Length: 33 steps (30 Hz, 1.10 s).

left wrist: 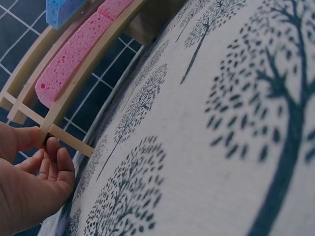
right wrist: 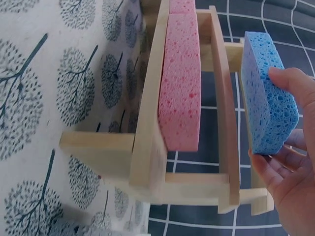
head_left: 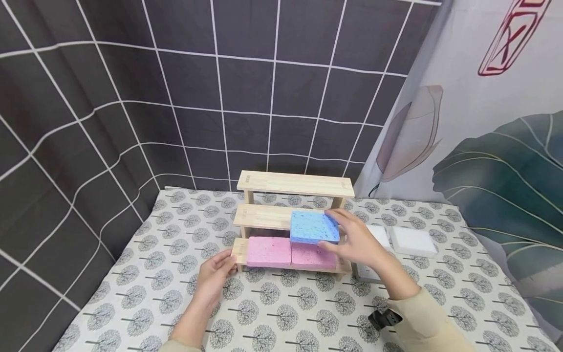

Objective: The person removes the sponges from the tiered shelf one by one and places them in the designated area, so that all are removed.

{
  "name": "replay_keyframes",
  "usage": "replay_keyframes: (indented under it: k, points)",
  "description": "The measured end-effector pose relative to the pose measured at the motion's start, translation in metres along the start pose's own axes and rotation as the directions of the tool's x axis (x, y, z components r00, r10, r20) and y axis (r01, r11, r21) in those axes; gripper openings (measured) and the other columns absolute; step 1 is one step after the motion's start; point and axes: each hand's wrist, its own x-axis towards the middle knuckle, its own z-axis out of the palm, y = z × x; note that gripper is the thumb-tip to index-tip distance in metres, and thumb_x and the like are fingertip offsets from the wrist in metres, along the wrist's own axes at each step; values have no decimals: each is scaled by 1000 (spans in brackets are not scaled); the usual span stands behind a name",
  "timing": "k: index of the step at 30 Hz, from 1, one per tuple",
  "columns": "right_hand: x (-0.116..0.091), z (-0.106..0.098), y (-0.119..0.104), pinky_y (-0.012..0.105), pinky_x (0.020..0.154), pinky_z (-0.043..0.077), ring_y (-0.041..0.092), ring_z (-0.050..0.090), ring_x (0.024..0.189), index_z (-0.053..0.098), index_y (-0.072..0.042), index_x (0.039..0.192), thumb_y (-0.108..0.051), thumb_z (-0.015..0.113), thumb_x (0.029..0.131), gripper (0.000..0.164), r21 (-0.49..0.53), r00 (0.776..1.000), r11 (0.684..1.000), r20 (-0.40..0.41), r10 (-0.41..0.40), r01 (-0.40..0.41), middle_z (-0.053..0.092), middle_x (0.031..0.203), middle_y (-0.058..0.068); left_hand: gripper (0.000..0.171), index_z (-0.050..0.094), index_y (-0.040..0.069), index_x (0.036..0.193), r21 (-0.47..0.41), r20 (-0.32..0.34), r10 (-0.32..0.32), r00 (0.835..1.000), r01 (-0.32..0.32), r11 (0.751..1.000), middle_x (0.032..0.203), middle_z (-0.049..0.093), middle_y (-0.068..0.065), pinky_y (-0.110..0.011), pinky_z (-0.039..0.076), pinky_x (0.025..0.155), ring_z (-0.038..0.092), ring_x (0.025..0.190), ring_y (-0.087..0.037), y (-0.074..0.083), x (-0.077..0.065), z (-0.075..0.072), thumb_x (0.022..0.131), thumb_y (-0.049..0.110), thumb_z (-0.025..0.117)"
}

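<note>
My right hand (head_left: 358, 239) grips a blue sponge (head_left: 313, 226) by its right end, thumb on one side and fingers on the other. The sponge is held over the middle step of a three-step wooden shelf (head_left: 295, 184); in the right wrist view it looks apart from the boards. Side by side on the lowest step lie two pink sponges, a left one (head_left: 269, 252) and a right one (head_left: 313, 257) partly hidden behind the blue sponge. With thumb and fingers, my left hand (left wrist: 34, 177) pinches the left end of the lowest step (left wrist: 51, 120).
Right of the shelf lie two white blocks, one (head_left: 413, 242) in full view and another (head_left: 379, 235) partly behind my right arm. A grey flat item (head_left: 368, 274) sits nearer. A small black object (head_left: 384, 319) is by the right sleeve. Tree-patterned cloth (head_left: 264, 313) covers the table.
</note>
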Motion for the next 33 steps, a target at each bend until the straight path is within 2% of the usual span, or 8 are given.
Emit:
replay_keyframes:
  k: [9, 14, 22, 28, 33]
  points:
    - [-9, -6, 10, 80, 100, 33, 56, 43, 132, 49, -1, 146, -35, 85, 79, 84, -7, 999, 1000, -29, 18, -18, 46, 147, 31, 39, 53, -9, 136, 6, -1, -5, 1000, 5, 1000, 112, 65, -16, -22, 58, 80, 62, 91, -16, 0, 0, -1, 100, 4, 59]
    - [-13, -5, 16, 78, 99, 36, 56, 44, 131, 49, 3, 144, -36, 86, 78, 85, -19, 999, 1000, -43, 1, -2, 46, 146, 32, 39, 53, -9, 136, 10, -2, -11, 1000, 11, 1000, 113, 66, -17, -21, 58, 80, 62, 91, -16, 1, -1, 0, 100, 4, 59]
    - [-20, -7, 26, 70, 100, 44, 48, 53, 125, 51, 3, 143, -32, 88, 75, 85, 6, 996, 1000, -87, -25, 25, 54, 140, 24, 39, 52, -10, 136, 2, 1, -4, 1000, 4, 1000, 113, 66, -18, -21, 58, 80, 62, 90, -16, 0, -1, 0, 99, 2, 59]
    - [-26, -9, 33, 70, 100, 44, 45, 55, 123, 52, 2, 142, -30, 87, 76, 82, 17, 995, 1000, -100, -11, 13, 56, 138, 21, 39, 53, -9, 136, 4, -1, -12, 1000, 12, 1000, 111, 66, -17, -21, 58, 80, 62, 89, -16, 0, 1, 0, 100, 3, 59]
    - [-32, -13, 37, 73, 101, 40, 49, 51, 126, 52, 4, 142, -27, 88, 75, 82, 18, 994, 1000, -112, 0, 2, 53, 141, 26, 39, 54, -8, 136, -1, 1, -10, 1000, 10, 1000, 111, 67, -16, -22, 58, 79, 62, 89, -16, 0, 0, 0, 100, 4, 59]
